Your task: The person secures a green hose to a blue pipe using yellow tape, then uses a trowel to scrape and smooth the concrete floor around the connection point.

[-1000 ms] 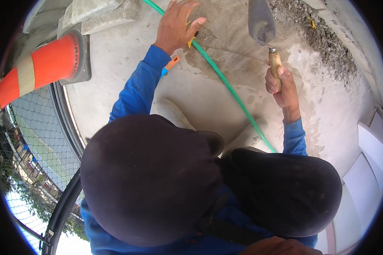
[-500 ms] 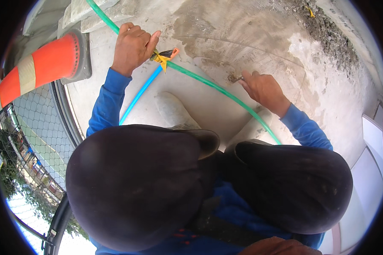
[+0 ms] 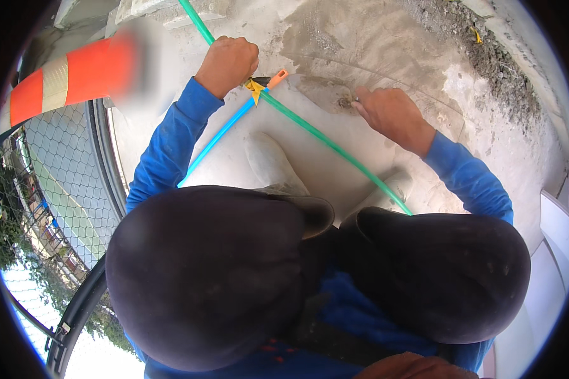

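Observation:
My left hand point(image 3: 229, 64) is closed round a green hose point(image 3: 325, 139), which runs out of the fist both up to the far left and down to the near right. Just beside the fist, a yellow strip point(image 3: 255, 90) is tied round the hose. An orange end piece point(image 3: 278, 78) sticks out there, and a blue pipe point(image 3: 218, 141) slants down from the same spot. To the right, my right hand point(image 3: 395, 117) is low over the concrete, fingers pinched on something small. A brownish tuft point(image 3: 344, 102) shows at its fingertips; its kind is unclear.
An orange traffic cone point(image 3: 95, 71) with a pale band lies sideways at the left, above a chain-link fence point(image 3: 63, 164). Rubble point(image 3: 496, 57) lines the far right wall. My boots point(image 3: 273, 161) stand on the concrete floor point(image 3: 385, 38), which has damp patches.
The floor, cone and both hands appear shifted slightly right in view. My left hand has turned over a little on the hose, its thumb now tucked down. Both hands stay closed.

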A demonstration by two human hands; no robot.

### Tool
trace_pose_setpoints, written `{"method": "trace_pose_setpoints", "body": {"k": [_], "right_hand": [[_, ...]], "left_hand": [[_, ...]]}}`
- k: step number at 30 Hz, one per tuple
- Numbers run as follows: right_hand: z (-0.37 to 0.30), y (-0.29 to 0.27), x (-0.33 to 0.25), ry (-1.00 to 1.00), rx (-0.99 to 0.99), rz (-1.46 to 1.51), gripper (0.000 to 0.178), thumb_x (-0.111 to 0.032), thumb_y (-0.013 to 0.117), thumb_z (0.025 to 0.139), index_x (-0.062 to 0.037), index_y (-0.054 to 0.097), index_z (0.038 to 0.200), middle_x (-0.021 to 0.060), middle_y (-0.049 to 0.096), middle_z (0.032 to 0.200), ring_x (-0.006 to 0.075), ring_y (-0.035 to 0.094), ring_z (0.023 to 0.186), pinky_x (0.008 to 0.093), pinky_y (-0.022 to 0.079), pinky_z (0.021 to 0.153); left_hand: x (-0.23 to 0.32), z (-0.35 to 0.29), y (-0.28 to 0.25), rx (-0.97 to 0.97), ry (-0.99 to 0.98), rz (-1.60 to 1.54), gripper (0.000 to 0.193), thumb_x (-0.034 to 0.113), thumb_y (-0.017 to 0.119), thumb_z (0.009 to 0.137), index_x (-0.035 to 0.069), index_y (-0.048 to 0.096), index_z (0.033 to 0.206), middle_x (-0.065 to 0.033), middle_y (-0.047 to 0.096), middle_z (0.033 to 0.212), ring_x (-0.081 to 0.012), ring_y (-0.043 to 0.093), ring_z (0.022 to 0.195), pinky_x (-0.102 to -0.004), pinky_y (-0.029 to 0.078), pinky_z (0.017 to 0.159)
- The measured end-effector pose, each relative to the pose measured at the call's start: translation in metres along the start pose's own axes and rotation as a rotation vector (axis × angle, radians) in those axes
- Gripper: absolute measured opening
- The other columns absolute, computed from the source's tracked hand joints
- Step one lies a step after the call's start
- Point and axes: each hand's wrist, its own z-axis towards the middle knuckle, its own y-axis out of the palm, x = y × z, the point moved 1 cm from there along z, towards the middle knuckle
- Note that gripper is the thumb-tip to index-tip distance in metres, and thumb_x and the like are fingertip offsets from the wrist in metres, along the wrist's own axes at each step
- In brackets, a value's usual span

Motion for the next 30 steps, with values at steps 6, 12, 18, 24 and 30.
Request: {"method": "trace_pose_setpoints", "body": {"k": [6,12,18,24,30], "right_hand": [[0.035,0.011,0.197,0.287,0.232,-0.162,0.046,-0.042,0.050,0.118,0.0006,0.066,0.111,0.0253,0.072,0.078,0.0390,0.076,0.072,0.0495,0.061,0.064],[0.050,-0.018,0.048,0.204,-0.073,0.245,0.046,-0.041,0.054,0.115,0.0027,0.068,0.121,0.0297,0.075,0.093,0.0478,0.075,0.093,0.0573,0.061,0.083],[0.080,0.005,0.018,0.183,-0.105,0.156,0.040,-0.038,0.057,0.114,-0.0005,0.069,0.111,0.0266,0.077,0.092,0.0465,0.077,0.090,0.0557,0.063,0.081],[0.108,-0.034,0.087,0.304,0.019,0.040,0.048,-0.043,0.055,0.115,0.0015,0.071,0.109,0.0272,0.076,0.094,0.0474,0.076,0.089,0.0551,0.062,0.079],[0.121,-0.012,-0.046,0.087,-0.161,0.329,0.045,-0.037,0.056,0.111,0.0019,0.076,0.102,0.0266,0.078,0.098,0.0477,0.075,0.095,0.0585,0.059,0.088]], "left_hand": [[-0.004,0.004,-0.008,0.012,-0.001,-0.006,0.035,0.026,0.072,0.098,0.003,0.073,0.073,-0.0183,0.070,0.070,-0.0384,0.069,0.069,-0.0488,0.057,0.077],[-0.003,-0.024,-0.023,-0.020,-0.091,-0.052,0.038,0.025,0.070,0.099,0.004,0.071,0.068,-0.0177,0.067,0.065,-0.0400,0.066,0.067,-0.0496,0.056,0.079],[-0.001,-0.023,-0.035,0.052,0.028,0.086,0.025,0.019,0.077,0.087,0.012,0.070,0.064,-0.0099,0.067,0.062,-0.0277,0.068,0.063,-0.0427,0.054,0.069],[-0.002,-0.039,-0.044,0.005,-0.102,-0.047,0.034,0.020,0.070,0.098,0.003,0.071,0.069,-0.0172,0.068,0.067,-0.0385,0.067,0.069,-0.0491,0.056,0.084],[0.002,-0.034,-0.055,0.048,-0.085,-0.074,0.032,0.019,0.072,0.096,0.003,0.071,0.068,-0.0177,0.068,0.068,-0.0392,0.067,0.070,-0.0489,0.056,0.085]]}}
